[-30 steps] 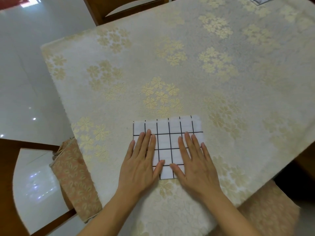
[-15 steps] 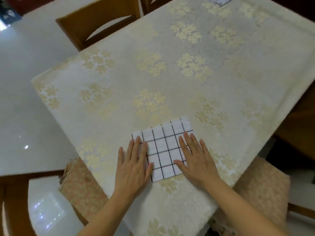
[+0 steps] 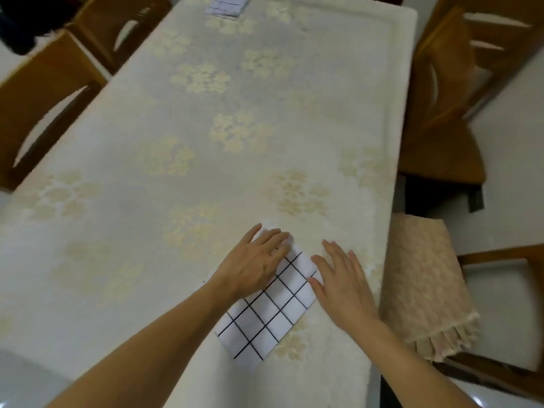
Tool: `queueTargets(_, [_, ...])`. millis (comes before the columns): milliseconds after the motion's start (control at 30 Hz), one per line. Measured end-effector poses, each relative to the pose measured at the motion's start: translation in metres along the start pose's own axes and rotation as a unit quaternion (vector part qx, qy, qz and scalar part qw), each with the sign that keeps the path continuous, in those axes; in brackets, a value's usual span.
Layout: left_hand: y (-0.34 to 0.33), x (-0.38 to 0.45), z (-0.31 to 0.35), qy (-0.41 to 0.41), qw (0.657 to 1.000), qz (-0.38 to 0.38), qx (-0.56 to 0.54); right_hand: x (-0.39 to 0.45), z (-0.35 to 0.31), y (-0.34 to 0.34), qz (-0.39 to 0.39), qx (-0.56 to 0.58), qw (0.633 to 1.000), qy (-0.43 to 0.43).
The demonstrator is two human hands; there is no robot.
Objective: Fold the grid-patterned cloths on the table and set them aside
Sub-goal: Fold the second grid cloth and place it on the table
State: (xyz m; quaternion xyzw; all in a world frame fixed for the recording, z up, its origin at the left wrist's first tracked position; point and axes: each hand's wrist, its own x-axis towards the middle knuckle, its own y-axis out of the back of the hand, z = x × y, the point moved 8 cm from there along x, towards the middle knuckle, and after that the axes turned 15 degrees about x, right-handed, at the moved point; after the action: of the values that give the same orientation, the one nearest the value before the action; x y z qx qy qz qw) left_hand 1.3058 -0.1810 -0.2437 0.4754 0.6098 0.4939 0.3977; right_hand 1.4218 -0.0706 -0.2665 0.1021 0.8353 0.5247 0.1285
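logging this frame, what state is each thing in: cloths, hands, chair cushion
grid-patterned cloth: folded, flat on the table
left hand: fingers straight, pressing the cloth's far end
right hand: flat, at the cloth's right edge
second grid cloth: lying at the table's far end
chair cushion: draped on the seat

Folded white cloth [image 3: 266, 313] w/ black grid, flat, skewed diagonally at table's near edge; more cloths [image 3: 228, 5] at far end.

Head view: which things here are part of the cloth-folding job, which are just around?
Job:
- folded grid cloth, flat near the table's near edge
- left hand, flat on its far end
- right hand, flat at its right edge
- second grid cloth, far end of table

Around:
- floral tablecloth
- wooden chairs
- beige chair cover
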Motion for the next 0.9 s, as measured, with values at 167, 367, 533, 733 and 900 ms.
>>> queueTargets(167, [-0.006, 0.031, 0.001, -0.092, 0.996, 0.008, 0.008, 0.004, -0.002, 0.001, 0.047, 0.023, 0.998, -0.039])
queueTargets(367, [-0.006, 0.039, 0.000, -0.113, 0.993, 0.030, -0.001, 0.011, -0.004, -0.001, 0.076, 0.034, 0.995, -0.057])
queueTargets(533, [-0.005, 0.038, 0.001, -0.123, 0.990, 0.065, 0.026, 0.015, -0.007, -0.001, 0.082, 0.043, 0.994, -0.053])
queueTargets(733, [-0.002, 0.033, 0.000, -0.138, 0.987, 0.082, 0.008, 0.022, -0.014, -0.006, 0.056, 0.051, 0.996, -0.051])
queueTargets(900, [0.000, 0.040, -0.002, -0.138, 0.988, 0.071, -0.022, 0.020, -0.019, 0.003, 0.062, 0.080, 0.994, -0.027])
